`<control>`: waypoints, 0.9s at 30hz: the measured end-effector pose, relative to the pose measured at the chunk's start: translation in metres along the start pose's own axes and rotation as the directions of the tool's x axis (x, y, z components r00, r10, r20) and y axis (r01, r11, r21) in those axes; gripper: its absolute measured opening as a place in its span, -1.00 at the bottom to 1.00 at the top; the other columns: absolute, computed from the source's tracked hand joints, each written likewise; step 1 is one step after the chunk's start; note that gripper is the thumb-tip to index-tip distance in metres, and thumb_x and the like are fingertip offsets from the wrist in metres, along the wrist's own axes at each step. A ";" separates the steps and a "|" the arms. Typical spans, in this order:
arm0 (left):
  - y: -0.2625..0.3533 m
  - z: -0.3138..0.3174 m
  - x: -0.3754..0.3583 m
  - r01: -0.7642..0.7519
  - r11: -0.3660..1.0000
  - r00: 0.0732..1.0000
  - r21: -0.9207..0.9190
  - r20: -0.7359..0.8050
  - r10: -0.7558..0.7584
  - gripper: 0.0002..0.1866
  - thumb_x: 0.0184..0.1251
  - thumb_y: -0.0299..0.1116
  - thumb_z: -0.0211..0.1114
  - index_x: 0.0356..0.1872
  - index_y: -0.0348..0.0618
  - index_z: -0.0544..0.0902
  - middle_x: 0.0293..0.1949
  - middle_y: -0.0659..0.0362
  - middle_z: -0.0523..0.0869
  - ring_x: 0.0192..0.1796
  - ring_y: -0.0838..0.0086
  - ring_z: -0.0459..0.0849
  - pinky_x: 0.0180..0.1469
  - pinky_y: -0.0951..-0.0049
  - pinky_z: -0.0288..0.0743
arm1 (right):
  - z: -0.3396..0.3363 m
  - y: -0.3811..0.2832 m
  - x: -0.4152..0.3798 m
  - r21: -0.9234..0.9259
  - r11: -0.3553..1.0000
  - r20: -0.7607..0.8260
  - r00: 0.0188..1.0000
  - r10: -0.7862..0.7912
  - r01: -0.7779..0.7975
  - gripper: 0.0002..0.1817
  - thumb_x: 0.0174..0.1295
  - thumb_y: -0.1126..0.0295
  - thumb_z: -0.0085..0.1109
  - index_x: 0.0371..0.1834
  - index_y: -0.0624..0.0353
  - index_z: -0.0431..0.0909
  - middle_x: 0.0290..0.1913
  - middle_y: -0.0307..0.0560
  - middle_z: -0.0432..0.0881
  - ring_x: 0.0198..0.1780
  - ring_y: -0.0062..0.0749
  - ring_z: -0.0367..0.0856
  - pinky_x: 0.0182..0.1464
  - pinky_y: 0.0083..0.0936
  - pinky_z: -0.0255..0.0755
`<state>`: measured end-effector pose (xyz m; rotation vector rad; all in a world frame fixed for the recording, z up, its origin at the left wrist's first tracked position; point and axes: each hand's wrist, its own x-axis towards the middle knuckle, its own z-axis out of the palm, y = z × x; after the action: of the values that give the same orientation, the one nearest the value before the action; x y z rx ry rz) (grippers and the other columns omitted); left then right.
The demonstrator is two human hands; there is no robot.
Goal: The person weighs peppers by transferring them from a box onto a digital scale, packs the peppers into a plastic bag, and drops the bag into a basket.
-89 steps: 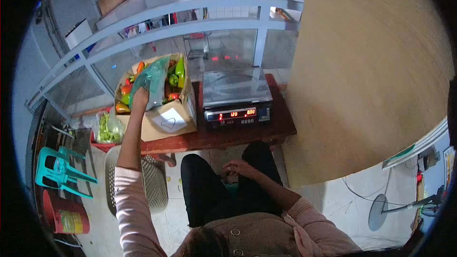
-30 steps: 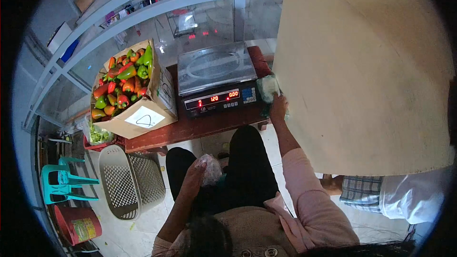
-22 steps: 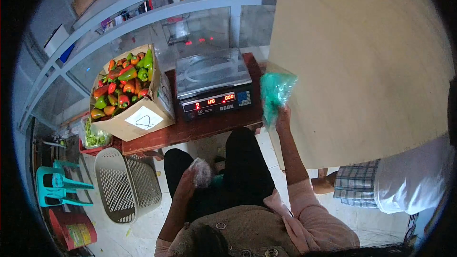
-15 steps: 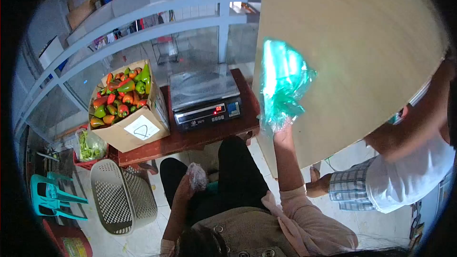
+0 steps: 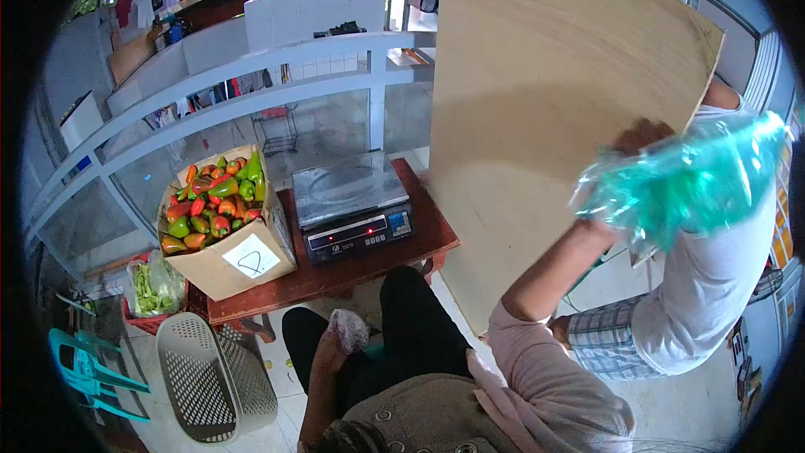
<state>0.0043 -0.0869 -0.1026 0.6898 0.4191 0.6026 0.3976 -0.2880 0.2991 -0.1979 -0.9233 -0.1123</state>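
Observation:
On my lap, my left hand is closed on a crumpled clear plastic bag. My right hand is stretched out to the right, gripping a bundle of green plastic bags; the plastic hides most of its fingers. Behind my knees, a digital scale stands on a red wooden bench with nothing on its plate. Left of the scale, a cardboard box is full of red and green peppers.
A large wooden board stands upright behind the bench. Another person is at the right, partly behind the green bags. At the left are an empty perforated basket, a red crate with bagged green vegetables, and green chairs.
My right hand has swung right with the green bags, from in front of the board towards the other person. My left hand stays on my lap. The view has tilted up slightly.

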 end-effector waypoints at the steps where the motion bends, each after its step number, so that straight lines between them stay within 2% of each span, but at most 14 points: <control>1: 0.010 0.013 -0.005 -0.006 0.998 1.000 0.056 -0.026 0.008 -0.60 0.48 -0.16 0.05 0.16 -0.21 0.41 0.01 0.10 0.58 0.05 0.29 0.58 0.14 0.24 0.48 | -0.008 -0.019 -0.003 -0.137 0.989 -0.031 0.997 -0.066 0.061 -0.64 0.26 0.27 0.08 0.07 0.20 0.45 -0.04 -0.06 0.52 -0.10 -0.29 0.53 -0.25 -0.36 0.51; 4: 0.001 -0.008 0.000 -0.061 0.926 0.998 0.372 0.020 0.058 -0.61 0.46 -0.19 0.09 0.17 -0.19 0.41 0.02 0.09 0.58 0.05 0.28 0.59 0.15 0.21 0.48 | -0.042 -0.082 -0.033 -0.529 0.840 -0.108 0.972 -0.208 0.121 -0.64 0.25 0.31 0.07 0.07 0.22 0.45 -0.06 -0.08 0.52 -0.11 -0.32 0.53 -0.23 -0.38 0.50; 7: -0.003 -0.008 0.006 -0.126 0.870 0.992 0.477 0.082 0.099 -0.62 0.45 -0.22 0.10 0.17 -0.18 0.40 0.04 0.08 0.58 0.07 0.27 0.58 0.16 0.20 0.48 | -0.075 -0.126 -0.067 -0.766 0.640 -0.154 0.952 -0.264 0.053 -0.64 0.23 0.35 0.07 0.08 0.23 0.44 -0.08 -0.09 0.53 -0.12 -0.34 0.53 -0.21 -0.40 0.48; 11: 0.001 0.005 0.001 0.054 0.993 0.998 -0.102 0.025 -0.051 -0.64 0.47 -0.24 0.07 0.17 -0.18 0.40 0.04 0.06 0.57 0.10 0.27 0.56 0.18 0.21 0.46 | -0.123 -0.150 -0.096 -0.851 0.501 -0.265 0.953 -0.149 -0.159 -0.63 0.21 0.40 0.06 0.09 0.26 0.43 -0.10 -0.11 0.53 -0.13 -0.38 0.52 -0.18 -0.43 0.46; 14: -0.007 -0.022 0.010 0.053 0.998 0.998 0.036 0.027 -0.054 -0.64 0.47 -0.27 0.06 0.18 -0.21 0.40 0.06 0.04 0.57 0.15 0.25 0.55 0.18 0.21 0.46 | -0.167 -0.150 -0.113 -0.804 0.496 -0.371 0.929 0.011 -0.327 -0.63 0.20 0.43 0.05 0.09 0.27 0.42 -0.12 -0.13 0.53 -0.14 -0.40 0.52 -0.16 -0.45 0.45; 15: -0.007 -0.024 0.011 -0.010 0.951 0.999 0.308 0.033 0.000 -0.63 0.47 -0.27 0.05 0.19 -0.22 0.39 0.07 0.04 0.56 0.15 0.25 0.55 0.19 0.22 0.46 | -0.172 -0.147 -0.116 -0.791 0.493 -0.391 0.919 0.047 -0.362 -0.63 0.20 0.45 0.05 0.09 0.28 0.42 -0.12 -0.13 0.53 -0.14 -0.41 0.52 -0.15 -0.46 0.44; 16: -0.007 -0.027 0.011 -0.073 0.828 0.997 0.556 0.052 0.053 -0.62 0.48 -0.27 0.05 0.20 -0.22 0.37 0.09 0.04 0.55 0.15 0.25 0.54 0.19 0.23 0.46 | -0.176 -0.142 -0.121 -0.801 0.475 -0.391 0.919 0.048 -0.365 -0.62 0.19 0.46 0.05 0.10 0.28 0.42 -0.13 -0.14 0.54 -0.15 -0.42 0.52 -0.15 -0.46 0.44; 18: -0.005 -0.028 0.009 -0.076 0.791 0.997 0.607 0.062 0.048 -0.62 0.47 -0.27 0.05 0.20 -0.22 0.38 0.08 0.05 0.55 0.14 0.24 0.54 0.19 0.22 0.45 | -0.144 -0.122 -0.127 -0.908 0.330 -0.295 0.953 -0.064 -0.259 -0.71 0.18 0.47 0.06 -0.03 0.31 0.45 -0.17 -0.16 0.54 -0.17 -0.45 0.51 -0.14 -0.48 0.41; 20: 0.004 -0.007 0.003 0.053 0.973 0.997 0.224 0.047 -0.065 -0.64 0.46 -0.26 0.08 0.16 -0.22 0.40 0.04 0.07 0.56 0.13 0.23 0.53 0.20 0.20 0.43 | -0.100 -0.098 -0.129 -0.980 0.162 -0.153 0.960 -0.236 -0.117 -0.85 0.17 0.48 0.08 -0.25 0.33 0.51 -0.23 -0.21 0.55 -0.23 -0.50 0.50 -0.16 -0.51 0.38; 23: -0.007 -0.022 0.004 0.036 0.994 0.999 -0.106 0.040 -0.031 -0.63 0.45 -0.27 0.09 0.17 -0.21 0.40 0.05 0.08 0.56 0.12 0.23 0.53 0.19 0.20 0.43 | -0.126 -0.102 -0.131 -0.848 0.445 -0.351 0.934 -0.067 -0.287 -0.86 0.20 0.50 0.10 -0.21 0.30 0.51 -0.24 -0.19 0.57 -0.28 -0.55 0.50 -0.23 -0.61 0.38; 24: -0.001 -0.014 0.003 0.000 0.967 0.999 0.256 0.050 -0.013 -0.64 0.46 -0.27 0.08 0.17 -0.20 0.40 0.05 0.08 0.56 0.12 0.24 0.53 0.19 0.20 0.43 | -0.128 -0.101 -0.130 -0.783 0.526 -0.392 0.920 -0.002 -0.332 -0.85 0.21 0.50 0.11 -0.18 0.30 0.51 -0.24 -0.18 0.57 -0.29 -0.56 0.51 -0.25 -0.63 0.38; 25: 0.009 0.006 0.003 -0.039 0.813 0.998 0.582 0.066 0.001 -0.64 0.46 -0.26 0.07 0.17 -0.20 0.40 0.05 0.08 0.55 0.12 0.24 0.53 0.19 0.19 0.42 | -0.109 -0.087 -0.128 -0.868 0.458 -0.334 0.910 -0.247 -0.194 -0.83 0.24 0.46 0.13 -0.15 0.30 0.53 -0.25 -0.16 0.59 -0.33 -0.57 0.53 -0.32 -0.66 0.40; 26: 0.014 0.017 0.001 -0.072 0.552 0.997 0.831 0.082 0.006 -0.64 0.47 -0.26 0.06 0.18 -0.19 0.40 0.05 0.09 0.55 0.13 0.24 0.52 0.20 0.18 0.42 | -0.098 -0.087 -0.124 -0.852 0.484 -0.360 0.895 -0.263 -0.200 -0.81 0.24 0.45 0.14 -0.14 0.30 0.54 -0.24 -0.16 0.59 -0.33 -0.57 0.54 -0.32 -0.66 0.41; 27: 0.008 0.008 0.003 -0.021 0.784 0.998 0.620 0.063 -0.022 -0.65 0.48 -0.26 0.05 0.18 -0.18 0.40 0.05 0.09 0.55 0.12 0.24 0.52 0.20 0.18 0.42 | -0.088 -0.089 -0.121 -0.835 0.509 -0.388 0.879 -0.276 -0.209 -0.80 0.24 0.43 0.15 -0.13 0.30 0.54 -0.23 -0.16 0.60 -0.32 -0.56 0.55 -0.31 -0.66 0.41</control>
<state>0.0078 -0.0841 -0.0919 1.3443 0.5635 0.4310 0.3778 -0.3930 0.1614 -1.0663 -0.2738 -0.6572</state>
